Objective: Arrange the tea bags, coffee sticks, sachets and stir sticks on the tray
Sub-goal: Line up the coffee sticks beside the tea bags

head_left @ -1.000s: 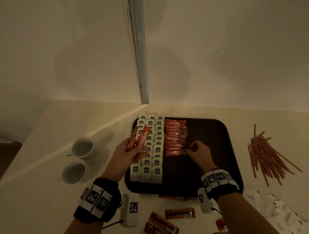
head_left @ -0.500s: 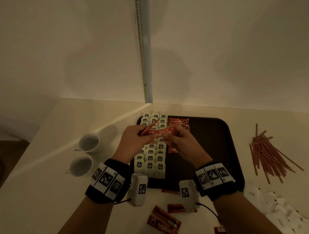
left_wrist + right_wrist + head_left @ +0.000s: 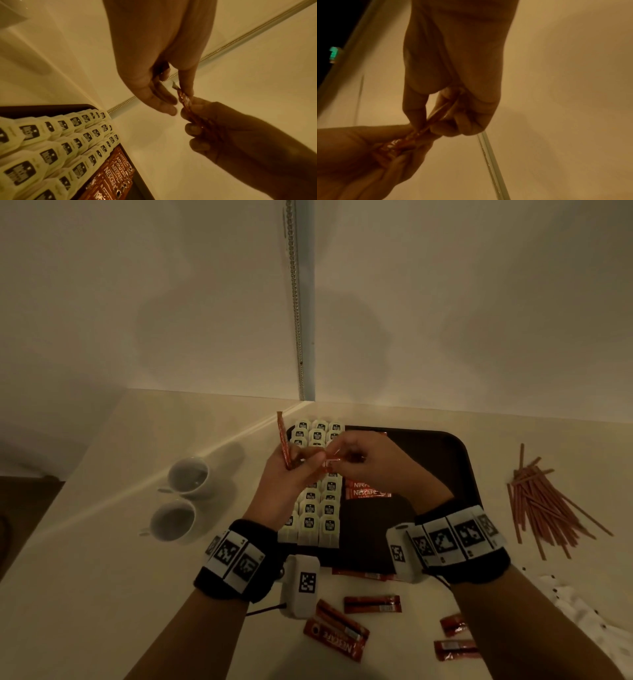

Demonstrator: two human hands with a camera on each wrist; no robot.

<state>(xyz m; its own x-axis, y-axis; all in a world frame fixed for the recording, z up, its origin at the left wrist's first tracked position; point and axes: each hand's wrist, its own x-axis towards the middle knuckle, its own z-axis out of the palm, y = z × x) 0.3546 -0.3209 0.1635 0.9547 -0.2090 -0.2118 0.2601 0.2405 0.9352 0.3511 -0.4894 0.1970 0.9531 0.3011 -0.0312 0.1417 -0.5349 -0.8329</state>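
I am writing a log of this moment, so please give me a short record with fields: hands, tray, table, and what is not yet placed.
left hand: grips red coffee sticks above the tray
right hand: pinches one coffee stick that the left hand also holds
tray: dark; three columns of tea bags, coffee sticks in a row beside them
table: two white cups left of the tray
not yet placed: stir sticks, loose coffee sticks, white sachets

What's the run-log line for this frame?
stage: coffee-stick placement | left hand: holds coffee sticks | right hand: pinches one stick from them | tray: tea bags, coffee row partly laid | stir sticks: on counter
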